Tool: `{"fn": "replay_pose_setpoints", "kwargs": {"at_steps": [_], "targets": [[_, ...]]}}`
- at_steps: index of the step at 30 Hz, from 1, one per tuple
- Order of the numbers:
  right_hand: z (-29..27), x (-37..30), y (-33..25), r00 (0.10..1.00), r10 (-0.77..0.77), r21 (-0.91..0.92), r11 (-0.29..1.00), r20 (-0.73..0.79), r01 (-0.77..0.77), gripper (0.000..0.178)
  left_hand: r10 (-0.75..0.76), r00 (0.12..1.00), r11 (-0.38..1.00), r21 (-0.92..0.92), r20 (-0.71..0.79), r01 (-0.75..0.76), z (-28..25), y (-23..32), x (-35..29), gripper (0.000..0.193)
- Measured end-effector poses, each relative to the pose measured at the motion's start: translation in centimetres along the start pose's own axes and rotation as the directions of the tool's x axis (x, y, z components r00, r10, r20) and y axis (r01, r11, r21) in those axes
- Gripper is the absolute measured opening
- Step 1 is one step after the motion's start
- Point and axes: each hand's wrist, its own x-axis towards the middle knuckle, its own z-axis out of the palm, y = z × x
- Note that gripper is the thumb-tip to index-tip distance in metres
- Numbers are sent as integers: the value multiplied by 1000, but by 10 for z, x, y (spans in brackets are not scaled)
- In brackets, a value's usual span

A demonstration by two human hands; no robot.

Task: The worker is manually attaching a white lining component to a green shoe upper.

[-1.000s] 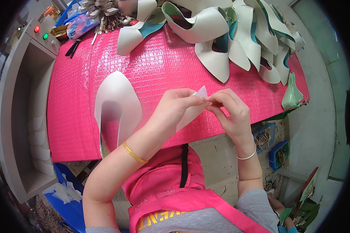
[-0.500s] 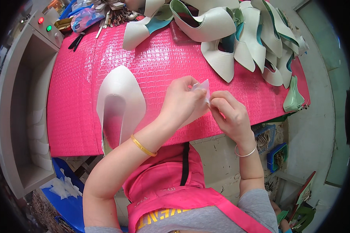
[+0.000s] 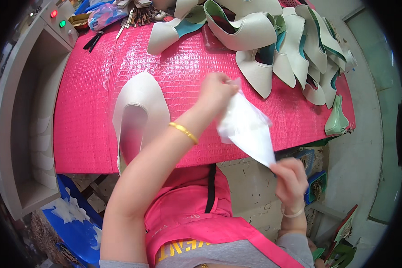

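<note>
One white sheet (image 3: pixel 250 125): L hand (image 3: pixel 215 93) fingers grip upper end, R hand (image 3: pixel 292 181) fingers lower tip. Step (prob.): layer separation. Next: prob. req. steady pull, clear of shoe upper (image 3: pixel 144 89).

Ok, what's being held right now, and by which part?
A thin, white, pointed sheet: the left hand grips its upper end, the right hand its lower tip. Blur hides whether it's layered.

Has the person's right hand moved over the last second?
Yes: the right hand has moved down the picture and rightward, from over the pink table to just past its near edge.
</note>
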Motion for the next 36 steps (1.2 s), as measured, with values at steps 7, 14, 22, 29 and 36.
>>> {"fn": "replay_pose_setpoints", "kwargs": {"at_steps": [7,14,22,29,36], "targets": [[-54,-53,-17,993,98,-208,972,-73,-111,29,119,983,985,104,137,-134,91,2,8,19],[-61,-68,-16,977,213,-142,968,32,-206,31,367,926,719,603,92,-345,65,-15,27,24],[14,71,38,949,-61,-377,908,310,181,45,325,941,858,392,91,-334,62,-26,22,26],[-29,13,-3,861,-156,-328,880,483,343,27,357,929,863,348,95,-367,66,-28,16,27],[-70,-7,-39,853,-256,-9,957,454,291,16,556,795,610,531,242,-588,95,-18,28,21]]}}
